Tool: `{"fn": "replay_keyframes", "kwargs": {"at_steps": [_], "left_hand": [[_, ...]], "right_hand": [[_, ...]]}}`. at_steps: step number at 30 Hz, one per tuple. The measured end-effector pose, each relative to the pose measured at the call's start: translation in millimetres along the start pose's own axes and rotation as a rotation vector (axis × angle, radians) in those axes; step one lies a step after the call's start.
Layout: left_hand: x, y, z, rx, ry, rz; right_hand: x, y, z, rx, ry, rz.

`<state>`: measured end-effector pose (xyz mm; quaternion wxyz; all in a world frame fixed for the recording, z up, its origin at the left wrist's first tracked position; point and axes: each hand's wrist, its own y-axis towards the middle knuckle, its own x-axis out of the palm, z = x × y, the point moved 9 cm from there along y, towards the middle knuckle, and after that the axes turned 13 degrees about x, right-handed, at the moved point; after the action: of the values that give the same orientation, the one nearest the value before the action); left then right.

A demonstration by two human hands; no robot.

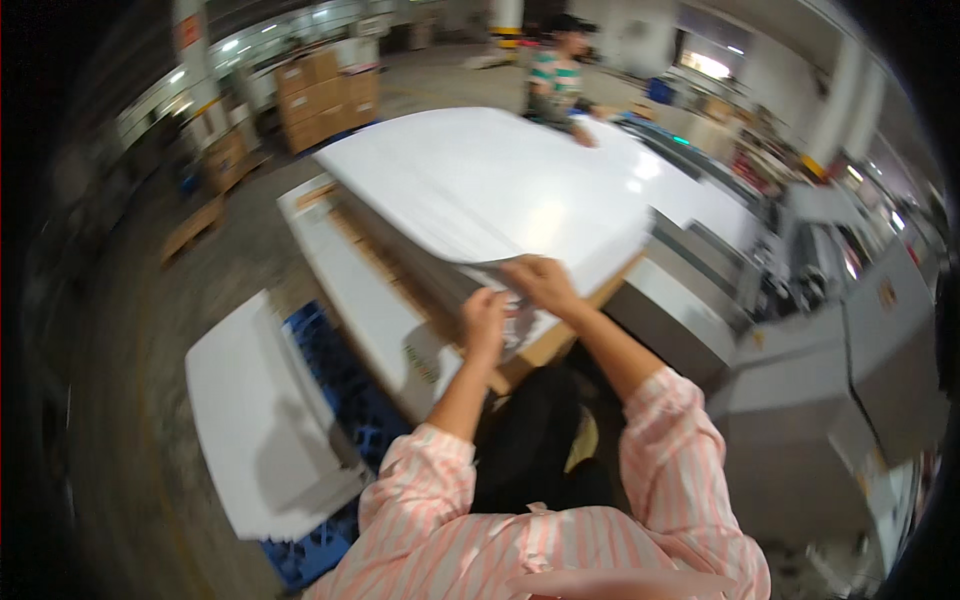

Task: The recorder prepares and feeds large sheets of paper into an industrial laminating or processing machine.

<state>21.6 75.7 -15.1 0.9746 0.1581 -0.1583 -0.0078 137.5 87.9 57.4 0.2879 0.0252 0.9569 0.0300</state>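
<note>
A large, glossy white sheet (pixel 470 180) lies over a stack on a low wooden base, its near corner lifted. My right hand (pixel 540 282) is closed on that lifted corner, fingers over its upper side. Just left of it and lower, my left hand (pixel 485 320) is closed at the stack's near edge, under the raised sheet. What its fingers hold is blurred. A small patterned patch shows between my hands, too smeared to make out. Across the sheet, another person (pixel 557 80) in a green-and-white striped top rests a hand near the far edge.
Left of the stack is a long white board (pixel 370 300). A blue plastic pallet (pixel 325 360) carries a pile of white sheets (pixel 260 420). Grey machinery (pixel 800 390) stands close on my right. Cardboard boxes (pixel 325 100) are stacked at the back left, near a pillar (pixel 195 60).
</note>
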Motion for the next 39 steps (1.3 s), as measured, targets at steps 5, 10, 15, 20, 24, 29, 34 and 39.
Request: {"fn": "replay_keyframes", "kwargs": {"at_steps": [5,10,15,20,24,29,34,39], "left_hand": [[-7,-2,18,0.038,-0.087,0.048],[5,-2,11,0.036,-0.08,-0.006],[5,-5,11,0.022,-0.043,-0.018],[4,-1,9,0.049,-0.059,-0.02],[-1,0,14,0.039,-0.053,0.01],[-1,4,-5,0.084,0.101,-0.04],[-2,-5,12,0.068,0.072,0.002],[0,-7,17,0.049,-0.004,-0.018]], "right_hand": [[13,-6,-14,-0.306,-0.031,0.026],[5,-13,-7,-0.287,-0.109,-0.006],[4,-18,-7,-0.383,-0.098,0.047],[2,-23,-13,-0.468,-0.037,0.108],[11,-18,-12,-0.497,-0.071,0.122],[2,-26,-15,-0.463,-0.148,0.157],[5,-34,-27,-0.474,-0.229,0.133],[-3,-32,-24,-0.489,-0.249,0.247]]}}
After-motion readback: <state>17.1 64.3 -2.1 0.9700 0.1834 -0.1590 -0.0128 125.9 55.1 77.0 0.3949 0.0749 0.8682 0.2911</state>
